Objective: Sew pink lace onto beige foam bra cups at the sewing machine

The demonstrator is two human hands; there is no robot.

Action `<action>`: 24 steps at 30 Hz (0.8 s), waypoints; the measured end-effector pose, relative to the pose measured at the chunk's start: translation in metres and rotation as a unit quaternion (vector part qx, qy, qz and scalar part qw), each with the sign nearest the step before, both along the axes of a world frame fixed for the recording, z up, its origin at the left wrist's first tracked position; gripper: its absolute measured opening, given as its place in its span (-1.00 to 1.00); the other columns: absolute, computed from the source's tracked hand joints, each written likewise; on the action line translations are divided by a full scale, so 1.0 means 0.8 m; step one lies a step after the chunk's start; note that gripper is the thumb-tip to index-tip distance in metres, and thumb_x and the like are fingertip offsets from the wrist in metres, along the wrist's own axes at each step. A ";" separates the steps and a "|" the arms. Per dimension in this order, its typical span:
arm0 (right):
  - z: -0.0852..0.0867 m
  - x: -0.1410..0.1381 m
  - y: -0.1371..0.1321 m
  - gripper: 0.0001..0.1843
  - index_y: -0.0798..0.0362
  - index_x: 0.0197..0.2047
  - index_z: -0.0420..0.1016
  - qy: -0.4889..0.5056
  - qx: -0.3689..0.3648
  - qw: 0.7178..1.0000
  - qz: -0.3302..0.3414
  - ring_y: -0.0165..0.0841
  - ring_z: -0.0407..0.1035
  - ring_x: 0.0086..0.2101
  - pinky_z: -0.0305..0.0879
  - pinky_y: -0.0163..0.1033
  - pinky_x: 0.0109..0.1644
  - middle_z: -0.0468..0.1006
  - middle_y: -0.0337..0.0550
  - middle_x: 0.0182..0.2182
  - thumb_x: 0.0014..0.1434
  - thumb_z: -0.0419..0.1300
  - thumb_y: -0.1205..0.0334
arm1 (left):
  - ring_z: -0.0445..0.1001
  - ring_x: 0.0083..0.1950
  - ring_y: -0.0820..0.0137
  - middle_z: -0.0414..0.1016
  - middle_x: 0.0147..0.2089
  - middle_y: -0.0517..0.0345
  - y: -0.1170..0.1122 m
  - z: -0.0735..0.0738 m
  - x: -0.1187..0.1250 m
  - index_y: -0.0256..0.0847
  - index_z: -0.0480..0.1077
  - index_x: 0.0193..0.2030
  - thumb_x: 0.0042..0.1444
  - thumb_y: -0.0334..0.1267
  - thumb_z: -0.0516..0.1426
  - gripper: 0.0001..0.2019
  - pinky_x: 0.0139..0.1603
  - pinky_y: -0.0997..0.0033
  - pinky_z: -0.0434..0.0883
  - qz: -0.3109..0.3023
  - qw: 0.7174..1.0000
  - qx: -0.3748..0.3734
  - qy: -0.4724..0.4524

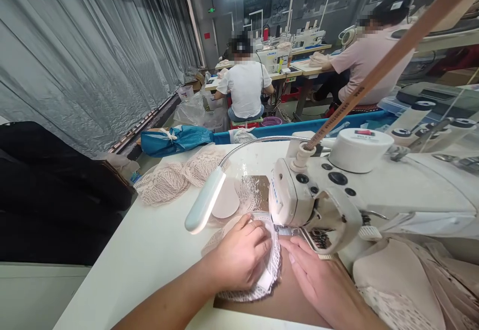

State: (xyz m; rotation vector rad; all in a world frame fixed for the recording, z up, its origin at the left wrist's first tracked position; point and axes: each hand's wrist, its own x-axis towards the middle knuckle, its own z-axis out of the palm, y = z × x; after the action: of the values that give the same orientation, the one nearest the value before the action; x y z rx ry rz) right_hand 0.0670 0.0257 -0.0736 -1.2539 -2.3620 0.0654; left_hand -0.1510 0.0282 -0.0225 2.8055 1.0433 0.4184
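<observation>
A pale lace bra cup [275, 265] lies under the head of the white sewing machine [295, 185], its trimmed edge facing right. My left hand [241, 252] is closed on the cup, its fingers curled over the lace. On the other side, my right hand [314, 272] lies with fingers stretched out, fingertips close to the cup's edge below the machine head. Whether those fingertips pinch any fabric is hard to see. The needle is hidden behind the machine head. A brown sheet [292, 295] lies beneath the cup and my right hand.
A lit lamp [205, 200] on a bent neck hangs over the table left of the machine. Behind it are lace cups [164, 183] and a smooth round pad [225, 200]. Beige lace fabric [396, 270] lies at right. Two people sit at sewing tables farther back.
</observation>
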 end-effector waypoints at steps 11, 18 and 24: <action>0.009 0.000 0.001 -0.57 -0.01 -0.01 0.53 -0.019 0.014 1.000 0.003 -0.20 0.49 -0.15 0.43 -0.12 -0.13 0.59 0.02 -0.12 0.30 -0.13 0.28 | 0.31 0.04 0.13 0.37 0.02 -0.16 -0.006 -0.008 0.003 -0.27 0.27 0.15 0.12 -0.28 0.01 -0.58 0.13 0.04 0.17 -0.035 0.999 -0.030 0.003; -0.023 0.003 -0.004 -0.56 -0.11 0.07 0.48 -0.019 -0.012 1.000 0.003 -0.19 0.48 -0.12 0.45 -0.12 -0.15 0.55 -0.01 -0.03 0.28 -0.12 0.28 | 0.33 -0.04 0.18 0.38 0.08 -0.12 -0.006 -0.008 0.003 -0.27 0.26 0.15 0.09 -0.29 0.03 -0.55 0.08 0.07 0.19 -0.030 0.999 -0.031 0.006; -0.030 0.005 -0.005 -0.54 -0.15 0.07 0.49 -0.022 -0.013 1.000 -0.010 -0.18 0.48 -0.14 0.45 -0.13 -0.17 0.56 -0.01 -0.09 0.25 -0.11 0.28 | 0.34 -0.03 0.18 0.38 0.14 -0.10 -0.004 -0.008 -0.001 -0.29 0.25 0.19 0.07 -0.30 0.03 -0.51 0.16 0.03 0.15 -0.028 0.999 -0.030 0.002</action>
State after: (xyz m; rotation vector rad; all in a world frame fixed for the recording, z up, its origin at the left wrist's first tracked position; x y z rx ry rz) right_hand 0.0711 0.0213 -0.0977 -1.3035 -2.3919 0.0637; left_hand -0.1521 0.0247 -0.0289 2.7768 0.9603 0.3690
